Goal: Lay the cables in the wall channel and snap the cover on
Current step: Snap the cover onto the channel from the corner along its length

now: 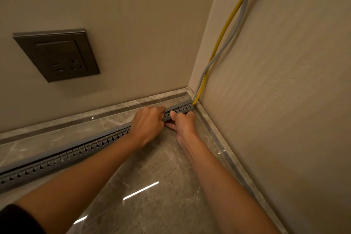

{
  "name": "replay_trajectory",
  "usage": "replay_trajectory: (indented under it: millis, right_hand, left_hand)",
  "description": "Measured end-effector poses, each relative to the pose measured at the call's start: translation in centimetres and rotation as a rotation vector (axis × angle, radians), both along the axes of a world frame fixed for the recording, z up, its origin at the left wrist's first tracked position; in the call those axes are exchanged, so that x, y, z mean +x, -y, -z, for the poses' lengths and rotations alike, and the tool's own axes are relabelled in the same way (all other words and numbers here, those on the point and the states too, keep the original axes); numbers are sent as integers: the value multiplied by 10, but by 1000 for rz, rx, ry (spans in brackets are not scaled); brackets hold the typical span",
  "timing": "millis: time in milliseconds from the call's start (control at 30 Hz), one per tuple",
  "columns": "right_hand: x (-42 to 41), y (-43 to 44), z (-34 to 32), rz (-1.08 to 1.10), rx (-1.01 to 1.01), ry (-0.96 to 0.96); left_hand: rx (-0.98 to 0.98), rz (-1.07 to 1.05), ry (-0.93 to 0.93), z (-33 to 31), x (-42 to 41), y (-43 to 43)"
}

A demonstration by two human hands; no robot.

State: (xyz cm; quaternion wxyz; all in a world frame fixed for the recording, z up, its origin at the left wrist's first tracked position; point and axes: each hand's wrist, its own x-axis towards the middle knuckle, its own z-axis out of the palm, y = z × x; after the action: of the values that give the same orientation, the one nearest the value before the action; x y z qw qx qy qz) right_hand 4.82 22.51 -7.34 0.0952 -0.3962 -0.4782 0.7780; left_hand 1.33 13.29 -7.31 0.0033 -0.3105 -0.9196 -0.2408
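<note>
A long grey slotted cable channel (pixel 72 155) lies on the marble floor along the wall, running from the lower left to the corner. A yellow cable (pixel 227 26) and a grey cable (pixel 240 19) hang down the right wall and enter the channel's end at the corner (pixel 193 103). My left hand (pixel 148 122) grips over the top of the channel near the corner. My right hand (pixel 184 120) presses against the channel's slotted side, thumb on it, fingers flat on the floor. Whether a cover is on the channel is not clear.
A dark wall socket (pixel 57 54) sits on the left wall above the marble skirting (pixel 106 109). Two beige walls meet at the corner (pixel 190 87). The glossy marble floor (pixel 152 186) spreads below my forearms.
</note>
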Motion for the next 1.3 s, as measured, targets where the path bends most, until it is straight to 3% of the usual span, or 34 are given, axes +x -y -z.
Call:
replay_trajectory:
  millis: [167, 400, 600, 733, 833, 933, 1133, 1300]
  right_hand:
    - [2, -1, -2, -7, -9, 13]
    - [3, -2, -2, -31, 0, 16]
    - [9, -12, -4, -114, -50, -27]
    - [16, -24, -1, -200, -145, -104]
    - [18, -30, 2, -117, -241, -167]
    - [15, -31, 3, -53, -184, -150]
    - [-1, -28, -6, 3, -65, 16]
    - [8, -29, 0, -65, -131, -54]
  left_hand:
    - [-21, 170, -181, 9, 3, 11]
    - [-221, 229, -135, 0, -2, 8]
    - [-278, 455, -281, -3, -18, 15]
    - [-371, 390, -211, -6, -18, 9]
    - [-372, 367, -171, -8, -18, 9]
    - [-358, 354, -140, -8, -19, 9]
    - [-278, 381, -308, -1, -16, 10]
    - [-293, 381, -341, -5, -16, 16]
